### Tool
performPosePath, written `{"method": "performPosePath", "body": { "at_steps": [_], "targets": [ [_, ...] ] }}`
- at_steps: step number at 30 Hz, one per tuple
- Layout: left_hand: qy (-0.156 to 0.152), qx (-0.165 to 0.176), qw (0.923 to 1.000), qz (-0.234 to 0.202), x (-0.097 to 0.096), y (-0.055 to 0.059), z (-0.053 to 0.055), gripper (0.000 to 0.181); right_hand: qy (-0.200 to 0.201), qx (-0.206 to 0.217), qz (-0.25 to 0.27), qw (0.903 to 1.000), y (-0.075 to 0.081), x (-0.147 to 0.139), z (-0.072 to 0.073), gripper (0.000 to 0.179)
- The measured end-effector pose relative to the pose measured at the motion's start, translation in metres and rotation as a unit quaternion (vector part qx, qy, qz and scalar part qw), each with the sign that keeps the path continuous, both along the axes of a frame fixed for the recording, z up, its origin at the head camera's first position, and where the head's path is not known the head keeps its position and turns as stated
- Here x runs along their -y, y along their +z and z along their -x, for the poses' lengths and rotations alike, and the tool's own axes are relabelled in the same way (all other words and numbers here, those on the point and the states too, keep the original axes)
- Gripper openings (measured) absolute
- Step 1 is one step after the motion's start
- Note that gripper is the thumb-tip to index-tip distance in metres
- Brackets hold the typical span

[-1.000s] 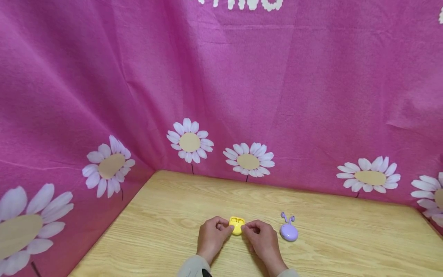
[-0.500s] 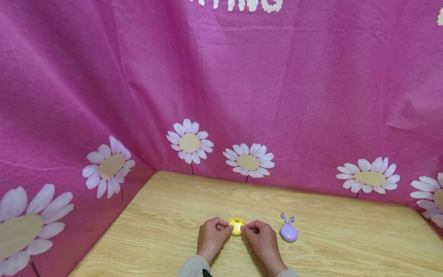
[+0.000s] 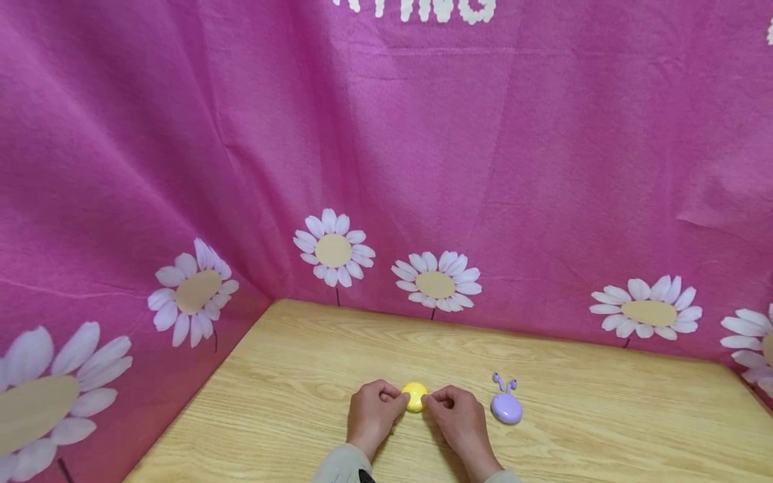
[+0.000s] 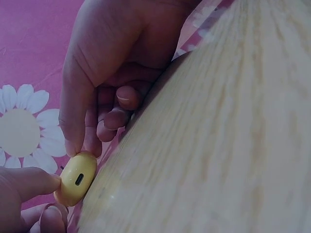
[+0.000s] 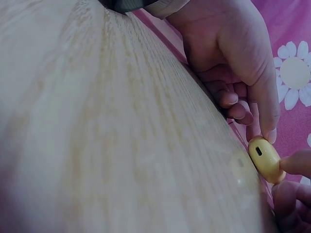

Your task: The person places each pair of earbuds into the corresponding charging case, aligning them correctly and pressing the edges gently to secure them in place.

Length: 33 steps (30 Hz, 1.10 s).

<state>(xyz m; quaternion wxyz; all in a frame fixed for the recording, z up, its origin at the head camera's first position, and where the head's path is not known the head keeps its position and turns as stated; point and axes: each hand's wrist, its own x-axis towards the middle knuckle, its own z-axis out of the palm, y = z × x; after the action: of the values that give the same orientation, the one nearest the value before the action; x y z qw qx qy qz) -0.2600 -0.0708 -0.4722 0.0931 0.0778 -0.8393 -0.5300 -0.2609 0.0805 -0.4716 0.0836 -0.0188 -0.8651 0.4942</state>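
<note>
A round yellow earbud charging case stands between both hands over the wooden table, its lid closed. My left hand pinches its left side between thumb and index finger. From the other side, my right hand grips it the same way, thumb toward me. In the left wrist view, a dark charging port shows on the case's rounded edge. The remaining fingers of both hands curl in below the index fingers. Inside the case nothing is visible.
A round purple earbud case lies to the right of my right hand, with two purple earbuds just behind it. Behind the wooden table hangs a magenta cloth printed with white daisies.
The yellow case's lid has swung from open, showing its earbud slots, through partly lowered to closed. Both hands keep their hold in nearly the same place.
</note>
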Motion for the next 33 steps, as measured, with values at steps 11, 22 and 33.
{"method": "performPosePath", "body": {
  "at_steps": [11,22,33],
  "targets": [
    [-0.003,0.007,1.0000,-0.004,0.0008,-0.0006,-0.0020,0.015,0.003,0.001,0.000,1.0000,-0.0030,0.0003,-0.0008,0.016],
    [-0.005,0.002,0.9999,-0.016,0.0001,0.0000,0.0018,0.015,0.007,-0.002,-0.002,1.0000,-0.0006,-0.0030,0.0015,0.017],
    [-0.006,0.005,0.9997,-0.023,0.0024,-0.0011,0.0019,0.015,0.010,-0.012,-0.008,0.9998,-0.0020,-0.0016,0.0012,0.018]
  ]
}}
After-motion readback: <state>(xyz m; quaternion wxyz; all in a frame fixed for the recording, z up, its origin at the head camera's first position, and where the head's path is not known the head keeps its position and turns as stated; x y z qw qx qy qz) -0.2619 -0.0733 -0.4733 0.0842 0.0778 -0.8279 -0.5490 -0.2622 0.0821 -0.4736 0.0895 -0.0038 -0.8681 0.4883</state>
